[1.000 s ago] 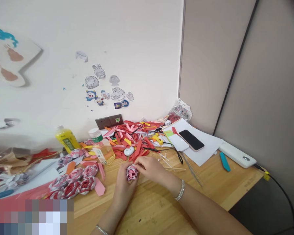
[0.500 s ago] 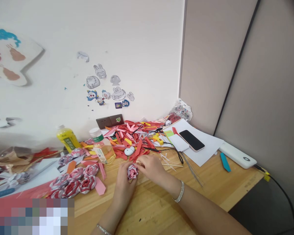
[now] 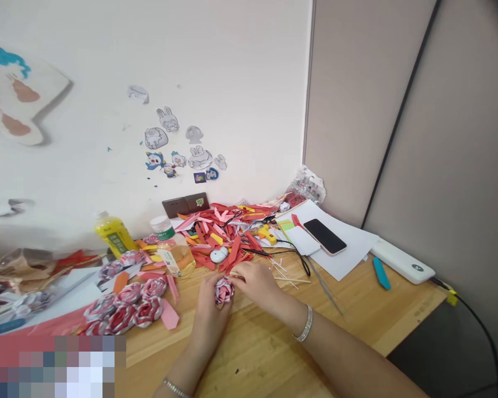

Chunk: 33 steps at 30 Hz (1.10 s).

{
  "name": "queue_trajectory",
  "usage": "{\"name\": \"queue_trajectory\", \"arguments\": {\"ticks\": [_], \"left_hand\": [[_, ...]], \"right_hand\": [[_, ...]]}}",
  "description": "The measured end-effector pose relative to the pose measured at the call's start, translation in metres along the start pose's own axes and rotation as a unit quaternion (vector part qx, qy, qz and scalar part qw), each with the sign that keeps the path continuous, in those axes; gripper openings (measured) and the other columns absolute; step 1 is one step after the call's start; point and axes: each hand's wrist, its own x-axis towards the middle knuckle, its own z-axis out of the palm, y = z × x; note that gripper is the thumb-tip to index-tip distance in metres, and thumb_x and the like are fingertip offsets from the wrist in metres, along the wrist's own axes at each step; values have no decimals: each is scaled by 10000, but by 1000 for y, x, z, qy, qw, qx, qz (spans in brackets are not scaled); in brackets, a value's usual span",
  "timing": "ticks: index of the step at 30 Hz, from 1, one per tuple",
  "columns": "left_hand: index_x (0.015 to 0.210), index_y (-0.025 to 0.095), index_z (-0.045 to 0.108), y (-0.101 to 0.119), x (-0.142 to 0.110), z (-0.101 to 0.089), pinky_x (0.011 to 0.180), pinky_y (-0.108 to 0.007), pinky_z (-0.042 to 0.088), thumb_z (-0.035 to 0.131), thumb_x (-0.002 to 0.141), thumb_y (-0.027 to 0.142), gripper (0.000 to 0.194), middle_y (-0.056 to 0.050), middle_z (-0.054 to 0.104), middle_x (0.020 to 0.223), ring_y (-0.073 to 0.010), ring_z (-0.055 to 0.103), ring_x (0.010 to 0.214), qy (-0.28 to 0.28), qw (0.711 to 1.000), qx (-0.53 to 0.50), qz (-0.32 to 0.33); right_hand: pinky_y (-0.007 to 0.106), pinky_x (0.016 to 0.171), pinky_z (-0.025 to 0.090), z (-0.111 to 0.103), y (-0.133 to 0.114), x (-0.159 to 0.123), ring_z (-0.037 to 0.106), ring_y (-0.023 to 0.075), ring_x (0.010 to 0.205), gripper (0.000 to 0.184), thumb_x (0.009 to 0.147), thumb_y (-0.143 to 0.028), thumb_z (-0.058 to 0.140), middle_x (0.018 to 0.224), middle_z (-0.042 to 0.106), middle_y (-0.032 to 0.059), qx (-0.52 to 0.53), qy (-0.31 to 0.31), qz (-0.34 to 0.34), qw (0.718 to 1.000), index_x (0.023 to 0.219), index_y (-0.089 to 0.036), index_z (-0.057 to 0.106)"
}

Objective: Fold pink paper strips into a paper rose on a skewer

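A pink and white paper rose (image 3: 224, 291) sits in my left hand (image 3: 208, 307), whose fingers curl around its left side and underneath. My right hand (image 3: 255, 283) reaches in from the right. Its thumb and index finger pinch together at the rose's upper right edge, seemingly on a petal, though the fingertips partly hide it. To the left, several finished-looking paper roses (image 3: 149, 312) in pink, red and white lie in a cluster. A pink paper strip (image 3: 170, 315) rests beside them.
Behind my hands spreads a heap of red and pink paper strips (image 3: 234, 251) with a yellow glue gun (image 3: 268, 235). A yellow bottle (image 3: 115, 235) and a clear jar (image 3: 176, 254) stand left. A phone (image 3: 325, 236) lies on white paper; a white power strip (image 3: 402, 261) is at right.
Both hands stay almost in place around the rose. The right fingers shift slightly at its edge, and the rose turns a little. The camera view wavers slightly.
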Motion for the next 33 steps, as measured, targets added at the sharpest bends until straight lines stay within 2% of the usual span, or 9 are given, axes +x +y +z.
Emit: {"name": "queue_trajectory", "arguments": {"ticks": [6,11,20,27,33], "left_hand": [[1007,187,478,0,0,0,759,-380,486,521,728,156,284,-72,568,938,-230,570,877,3,1000,-3,-1],[1020,187,478,0,-2,0,771,-387,482,521,723,160,301,-75,572,949,-233,570,886,1,1000,-5,-1],[1032,179,477,1,-1,1,773,-384,481,527,725,163,312,-79,571,965,-236,566,899,2,1000,-9,-5],[1015,194,481,-2,-2,3,786,-396,477,518,715,148,305,-75,566,959,-237,563,905,0,1000,-18,-9],[1024,197,480,-3,-2,2,785,-391,481,520,706,142,326,-70,569,958,-233,566,899,-6,1000,-23,-19]], "right_hand": [[220,617,376,5,2,-2,600,142,728,150,877,-227,511,797,674,26,-50,3,-48,998,819,-174,639],[250,640,391,7,4,-4,602,170,747,182,891,-188,455,829,670,66,-82,-10,-86,993,875,-149,633],[226,611,365,2,1,-3,598,147,727,138,856,-289,547,801,666,23,-38,11,-5,999,804,-173,603],[236,620,384,5,2,-4,601,159,733,170,896,-218,460,805,665,49,-101,-2,-66,993,851,-158,613],[254,574,384,4,-1,-6,588,177,671,153,866,-133,449,768,642,81,-145,-25,-111,983,850,-128,601]]}}
